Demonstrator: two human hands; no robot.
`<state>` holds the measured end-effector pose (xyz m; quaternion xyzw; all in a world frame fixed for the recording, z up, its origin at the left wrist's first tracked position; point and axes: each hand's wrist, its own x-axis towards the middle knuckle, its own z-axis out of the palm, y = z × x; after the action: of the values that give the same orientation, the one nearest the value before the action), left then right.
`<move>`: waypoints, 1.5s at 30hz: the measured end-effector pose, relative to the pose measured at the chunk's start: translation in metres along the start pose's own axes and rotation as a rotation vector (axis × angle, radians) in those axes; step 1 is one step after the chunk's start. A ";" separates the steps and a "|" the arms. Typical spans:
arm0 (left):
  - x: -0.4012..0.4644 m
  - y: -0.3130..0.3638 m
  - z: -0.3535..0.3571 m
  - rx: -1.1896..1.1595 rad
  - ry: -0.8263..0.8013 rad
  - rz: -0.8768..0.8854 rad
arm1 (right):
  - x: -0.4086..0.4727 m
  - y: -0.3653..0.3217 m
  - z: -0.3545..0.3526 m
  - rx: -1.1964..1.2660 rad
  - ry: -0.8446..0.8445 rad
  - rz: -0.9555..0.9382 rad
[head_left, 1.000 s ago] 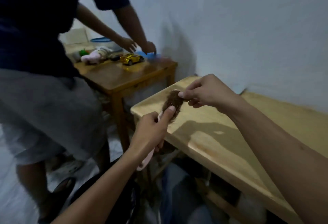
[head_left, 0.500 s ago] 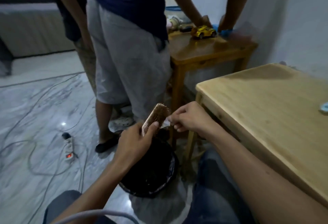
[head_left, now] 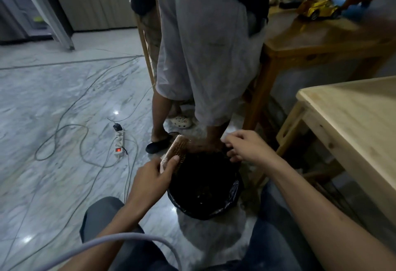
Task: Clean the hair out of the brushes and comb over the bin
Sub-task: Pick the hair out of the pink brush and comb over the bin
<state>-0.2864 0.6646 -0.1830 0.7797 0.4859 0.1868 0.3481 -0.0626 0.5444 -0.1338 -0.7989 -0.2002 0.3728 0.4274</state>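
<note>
My left hand [head_left: 153, 177] grips a pale pink hairbrush [head_left: 176, 151] by its lower part, thumb across the face, and holds it tilted over the left rim of the bin [head_left: 233, 193]. The brush's bristle face looks mostly bare. The bin is round, lined with a black bag, and stands on the floor between my knees. My right hand [head_left: 246, 145] hovers over the bin's far right rim with fingers loosely spread and nothing visible between them. Whether hair lies in the bin I cannot tell, since its inside is too dark.
A person in grey shorts [head_left: 205, 56] stands just beyond the bin, feet near its far rim. A light wooden table [head_left: 355, 120] is at my right, a darker table [head_left: 317, 41] with a yellow toy car [head_left: 317, 10] behind it. A power strip [head_left: 119, 142] and cables lie on the marble floor at left.
My view dropped from the table to the floor and bin. Both hands lowered the brush over the bin; my right hand, which pinched the hair clump, has moved right of the brush and spread its fingers.
</note>
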 end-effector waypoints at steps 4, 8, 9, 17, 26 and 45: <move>0.001 0.004 0.011 0.085 -0.004 0.093 | 0.001 0.002 0.028 0.141 -0.163 -0.029; 0.007 0.008 0.017 0.134 -0.006 0.134 | 0.005 0.006 0.040 0.117 -0.171 -0.081; 0.009 0.009 0.017 0.140 -0.011 0.130 | 0.008 0.008 0.039 0.092 -0.133 -0.086; 0.030 -0.018 -0.002 -0.383 0.076 -0.248 | 0.018 0.031 0.000 -0.163 0.134 0.003; 0.019 0.000 0.000 -0.103 0.069 -0.012 | 0.020 0.019 0.022 -0.143 -0.030 -0.003; 0.033 0.005 -0.013 -0.463 0.096 -0.227 | 0.019 0.013 0.031 0.127 -0.011 -0.088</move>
<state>-0.2761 0.6971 -0.1720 0.6100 0.5304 0.2895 0.5125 -0.0738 0.5661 -0.1636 -0.7584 -0.2137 0.3701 0.4921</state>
